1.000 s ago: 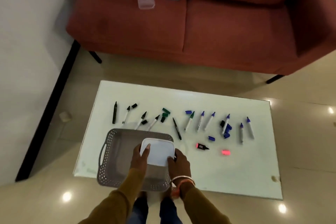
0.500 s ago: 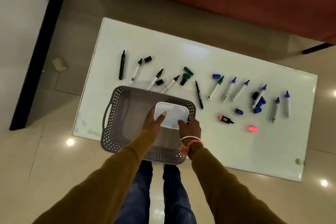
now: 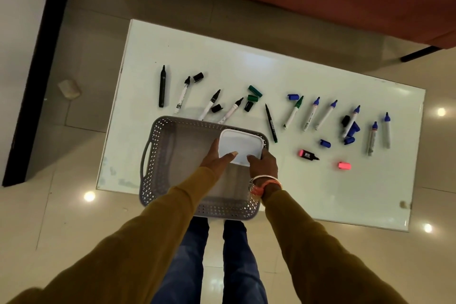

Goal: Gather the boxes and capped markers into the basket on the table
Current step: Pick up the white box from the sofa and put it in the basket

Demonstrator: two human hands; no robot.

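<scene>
White rounded-square plastic box w/ lid (image 3: 240,145) held over far-right corner of grey perforated plastic basket (image 3: 158,155); contact w/ basket floor cannot be told; left hand (image 3: 217,158) grips box's left edge, thumb on lid; right hand (image 3: 262,163) grips near-right corner, fingers curled round side; basket sits at near-left edge of white glossy table (image 3: 271,69), overhanging it; uncapped markers (image 3: 311,114) & loose caps (image 3: 255,91) lie in a row beyond and right of basket; pink highlighter (image 3: 308,155) & pink cap (image 3: 344,165) lie apart.

white table (image 3: 246,61) carries a grey basket (image 3: 155,155), markers (image 3: 312,114), loose caps (image 3: 255,91), perhaps a highlighter (image 3: 308,155).
</scene>
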